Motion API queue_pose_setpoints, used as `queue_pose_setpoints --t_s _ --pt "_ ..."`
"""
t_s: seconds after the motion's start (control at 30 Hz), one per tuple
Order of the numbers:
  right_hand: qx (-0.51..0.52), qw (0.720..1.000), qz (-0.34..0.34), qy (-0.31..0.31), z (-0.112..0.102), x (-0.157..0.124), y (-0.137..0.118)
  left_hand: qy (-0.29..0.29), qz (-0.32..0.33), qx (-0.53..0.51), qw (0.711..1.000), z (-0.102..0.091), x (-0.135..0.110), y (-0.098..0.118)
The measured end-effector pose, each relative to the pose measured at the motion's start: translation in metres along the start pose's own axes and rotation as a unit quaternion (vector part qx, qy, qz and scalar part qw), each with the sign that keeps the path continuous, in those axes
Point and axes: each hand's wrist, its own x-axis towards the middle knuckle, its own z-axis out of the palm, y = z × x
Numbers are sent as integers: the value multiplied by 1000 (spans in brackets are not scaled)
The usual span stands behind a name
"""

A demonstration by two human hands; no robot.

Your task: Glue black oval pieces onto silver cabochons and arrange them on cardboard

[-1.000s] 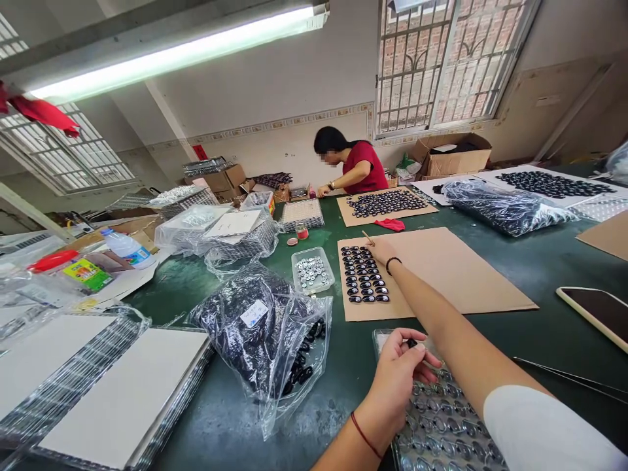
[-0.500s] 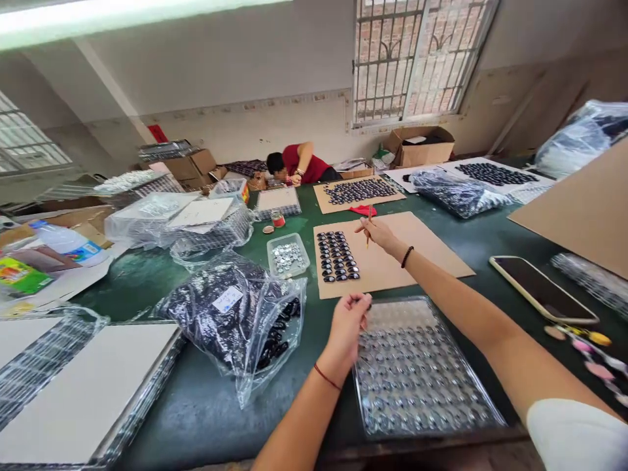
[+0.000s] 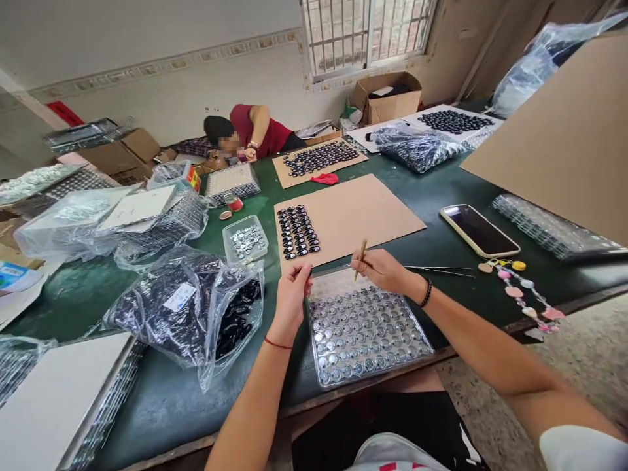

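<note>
My left hand [image 3: 291,297] is closed in a pinch at the left far corner of a clear blister tray [image 3: 364,328] filled with small shiny pieces; what it pinches is too small to name. My right hand [image 3: 385,269] grips a thin wooden stick [image 3: 361,256] above the tray's far edge. Just beyond lies a brown cardboard sheet [image 3: 353,216] with rows of dark oval pieces [image 3: 297,231] at its left end. A small clear tub [image 3: 245,239] of silvery pieces sits left of the sheet.
A plastic bag of dark pieces [image 3: 196,307] lies left of the tray. A phone [image 3: 479,230], tweezers [image 3: 439,269] and a beaded charm [image 3: 520,291] lie to the right. A big cardboard sheet [image 3: 564,137] leans at right. A person in red [image 3: 255,134] bends over the far table end.
The view has tilted down. My right hand has drawn back from the cardboard sheet to the tray, still with the stick. My left hand stays at the tray's corner.
</note>
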Motion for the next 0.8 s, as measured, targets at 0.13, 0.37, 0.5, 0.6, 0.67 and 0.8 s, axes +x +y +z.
queue_pose_setpoints --t_s 0.13,0.37,0.5,0.6,0.67,0.8 --pt "-80 997 20 5 -25 -6 11 -17 -5 46 999 4 -2 -2" --pt "-90 989 74 -95 -56 -13 15 -29 29 71 997 4 -7 -1" --pt "-84 985 79 -126 -55 -13 13 -34 23 87 995 6 -9 0" --pt "-60 993 68 -77 -50 -11 8 -50 19 116 992 9 -14 0" --pt "-27 998 45 -17 -43 -10 3 -69 26 153 985 11 -18 -1" --pt "25 996 -4 82 -18 -11 -8 -113 61 253 959 15 -26 -5"
